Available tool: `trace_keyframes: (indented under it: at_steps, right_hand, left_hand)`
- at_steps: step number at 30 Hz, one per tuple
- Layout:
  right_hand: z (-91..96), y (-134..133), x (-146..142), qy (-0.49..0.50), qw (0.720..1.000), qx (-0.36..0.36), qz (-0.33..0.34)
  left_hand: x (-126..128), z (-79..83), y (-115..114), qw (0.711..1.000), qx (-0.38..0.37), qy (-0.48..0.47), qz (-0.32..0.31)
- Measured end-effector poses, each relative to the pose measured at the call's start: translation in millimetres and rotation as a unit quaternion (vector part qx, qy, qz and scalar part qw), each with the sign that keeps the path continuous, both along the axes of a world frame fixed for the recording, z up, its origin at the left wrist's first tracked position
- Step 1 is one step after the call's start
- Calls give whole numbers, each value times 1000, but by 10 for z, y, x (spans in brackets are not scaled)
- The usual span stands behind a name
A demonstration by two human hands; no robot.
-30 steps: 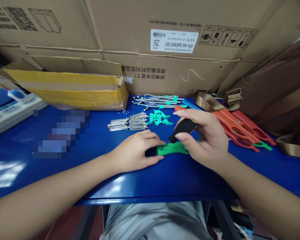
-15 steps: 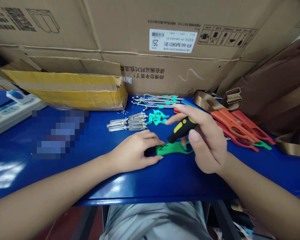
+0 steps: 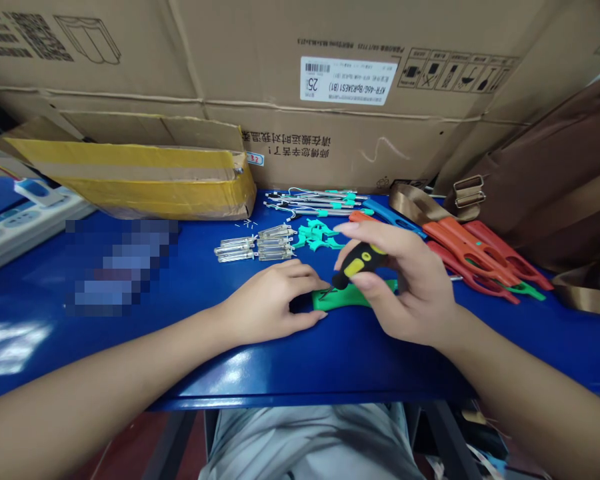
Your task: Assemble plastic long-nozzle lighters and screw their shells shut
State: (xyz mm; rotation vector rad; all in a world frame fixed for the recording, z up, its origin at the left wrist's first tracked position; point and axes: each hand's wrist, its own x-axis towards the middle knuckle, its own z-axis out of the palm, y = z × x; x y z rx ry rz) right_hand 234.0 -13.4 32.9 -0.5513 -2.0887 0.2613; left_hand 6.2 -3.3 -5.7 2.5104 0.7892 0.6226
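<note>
A green plastic handle piece (image 3: pixel 353 297) lies on the blue table, its left end between the thumb and fingers of my left hand (image 3: pixel 275 300). My right hand (image 3: pixel 413 287) grips a black and yellow screwdriver (image 3: pixel 356 261) by its handle. The screwdriver leans to the right, and its thin shaft meets the left part of the green piece near a dark slot. Just behind lie several teal plastic parts (image 3: pixel 316 235). To their left sit several clear and metal strip parts (image 3: pixel 255 244) in two groups.
Several thin metal rods with wires and teal ends (image 3: pixel 320 202) lie farther back. Orange and red plastic handles (image 3: pixel 480 257) are piled at the right, beside a brown strap (image 3: pixel 415 203). A yellow-taped cardboard box (image 3: pixel 145 177) and a white power strip (image 3: pixel 25 223) stand at the left.
My right hand has shifted its fingers around the screwdriver, and the handle has turned and tipped slightly left. My left hand and the green piece stay in place.
</note>
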Motion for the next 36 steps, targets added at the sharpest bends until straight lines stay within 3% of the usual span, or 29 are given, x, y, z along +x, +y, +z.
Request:
trace_keyframes:
  at_steps: [3, 9, 15, 20, 26, 32, 36]
  right_hand:
    - [-1, -3, -7, 2, 998, 60, -25]
    - [-38, -15, -13, 25, 997, -73, 5]
    - [-9, -16, -28, 18, 998, 35, -53]
    - [-31, -68, -39, 31, 997, -74, 3]
    - [1, -23, -46, 16, 998, 36, -45]
    - [13, -50, -41, 9, 996, -80, 24]
    - [42, -34, -52, -6, 1000, 10, -1]
  left_hand:
    - [4, 2, 2, 1000, 1, 0, -3]
    - [7, 14, -2, 1000, -10, 2, -1]
    - [0, -10, -3, 1000, 4, -9, 1]
    - [-1, -11, -2, 1000, -9, -3, -1]
    - [1, -11, -6, 1000, 9, -11, -1]
    - [5, -12, -1, 1000, -12, -4, 4]
    - [4, -17, 1, 1000, -7, -7, 1]
